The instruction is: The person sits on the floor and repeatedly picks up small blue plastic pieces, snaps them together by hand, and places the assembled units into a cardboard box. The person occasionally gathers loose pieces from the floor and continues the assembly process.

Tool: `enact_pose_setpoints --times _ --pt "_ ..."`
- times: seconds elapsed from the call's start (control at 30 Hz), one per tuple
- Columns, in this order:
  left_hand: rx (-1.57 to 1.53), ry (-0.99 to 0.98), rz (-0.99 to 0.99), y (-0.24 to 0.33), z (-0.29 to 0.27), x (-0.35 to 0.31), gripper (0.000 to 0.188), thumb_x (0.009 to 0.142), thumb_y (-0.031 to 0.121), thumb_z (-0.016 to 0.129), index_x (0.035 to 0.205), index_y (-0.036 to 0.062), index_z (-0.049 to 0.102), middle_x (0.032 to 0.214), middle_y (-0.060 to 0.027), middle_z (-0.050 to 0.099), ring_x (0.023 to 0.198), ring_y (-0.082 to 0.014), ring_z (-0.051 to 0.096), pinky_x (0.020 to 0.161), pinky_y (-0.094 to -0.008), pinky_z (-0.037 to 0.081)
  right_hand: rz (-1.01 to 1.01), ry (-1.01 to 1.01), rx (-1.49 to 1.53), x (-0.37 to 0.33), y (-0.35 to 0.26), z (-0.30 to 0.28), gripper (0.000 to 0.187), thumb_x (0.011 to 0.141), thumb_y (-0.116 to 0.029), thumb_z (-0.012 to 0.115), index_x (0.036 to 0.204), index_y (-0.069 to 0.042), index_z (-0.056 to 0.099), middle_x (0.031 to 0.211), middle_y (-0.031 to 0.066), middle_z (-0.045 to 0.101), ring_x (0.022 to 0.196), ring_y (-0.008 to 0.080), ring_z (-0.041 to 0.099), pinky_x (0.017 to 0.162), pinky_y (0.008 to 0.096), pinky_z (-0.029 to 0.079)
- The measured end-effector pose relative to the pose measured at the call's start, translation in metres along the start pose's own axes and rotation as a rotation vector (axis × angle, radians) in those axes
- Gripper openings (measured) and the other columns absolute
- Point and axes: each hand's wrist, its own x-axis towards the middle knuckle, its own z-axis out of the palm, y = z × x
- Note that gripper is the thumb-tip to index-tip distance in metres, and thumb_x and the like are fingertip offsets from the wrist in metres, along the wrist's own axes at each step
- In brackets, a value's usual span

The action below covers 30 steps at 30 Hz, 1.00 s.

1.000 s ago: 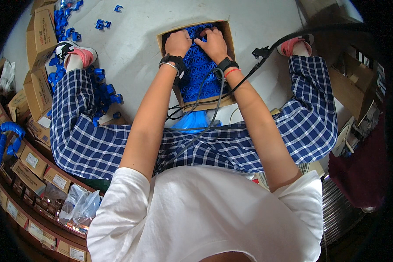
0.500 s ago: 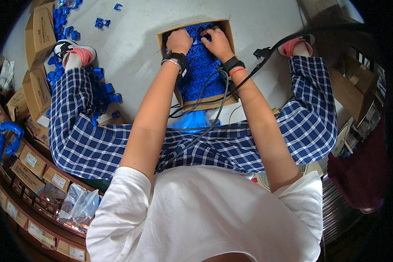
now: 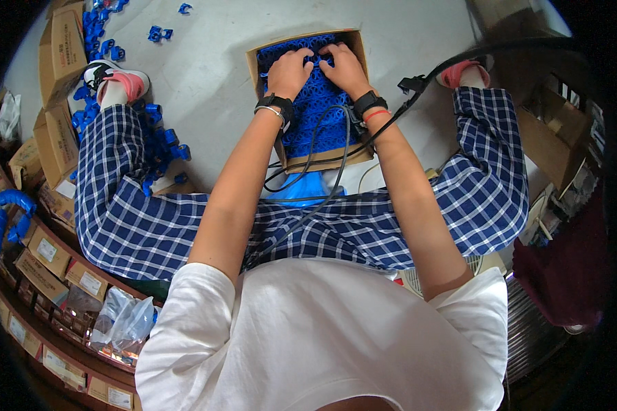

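The left hand lies over the blue plastic pieces, its fingers bent and pointing to the far right; whether its grip is clamped on a piece, I cannot tell. The right hand is just beside it, with thumb and fingers curved over the same pieces, and also for this grip I cannot tell if it is closed on one. Half a second ago, the left hand was like a fist near the far left corner of the cardboard box; now it has come toward the middle, nearer to the right hand, and blue pieces show in that corner. The right hand stays almost at the same place. The pieces fill the box in close rows, and the box stands between the person's legs. A grey cable crosses its near part, and blue plastic shows at its near side. To the left, loose blue pieces are on the floor. A far left carton bears red and dark printing; near left boxes carry white labels, too small to read.
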Motion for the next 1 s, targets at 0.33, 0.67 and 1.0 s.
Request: enact_pose_setpoints --times 0.33,0.67,1.0 --pt "-0.022 -0.031 0.011 -0.006 0.004 0.008 0.029 0.079 0.022 0.066 0.107 0.0145 0.066 0.091 -0.0186 0.067 0.088 -0.0349 0.064 0.077 -0.0440 0.051 -0.006 -0.012 -0.049 0.001 -0.004 -0.002 0.024 0.076 -0.015 0.065 0.099 -0.007 0.065 0.095 0.0199 0.059 0.093 0.0385 0.058 0.082 0.0453 0.049" --pt "0.022 0.062 0.067 0.001 -0.004 0.003 0.030 0.083 0.018 0.059 0.112 0.0117 0.063 0.100 -0.0156 0.066 0.089 -0.0353 0.064 0.077 -0.0454 0.053 -0.081 0.015 -0.072 -0.001 -0.007 -0.002 0.026 0.080 -0.015 0.060 0.106 -0.010 0.064 0.094 0.0189 0.057 0.092 0.0389 0.057 0.081 0.0448 0.049" --pt "0.073 0.017 0.102 0.013 0.007 -0.028 0.031 0.087 0.017 0.054 0.116 0.0086 0.059 0.100 -0.0169 0.063 0.083 -0.0376 0.063 0.071 -0.0464 0.053 -0.032 -0.013 -0.077 -0.002 -0.008 -0.001 0.026 0.080 -0.016 0.059 0.105 -0.015 0.067 0.098 0.0166 0.059 0.097 0.0374 0.058 0.085 0.0446 0.050"
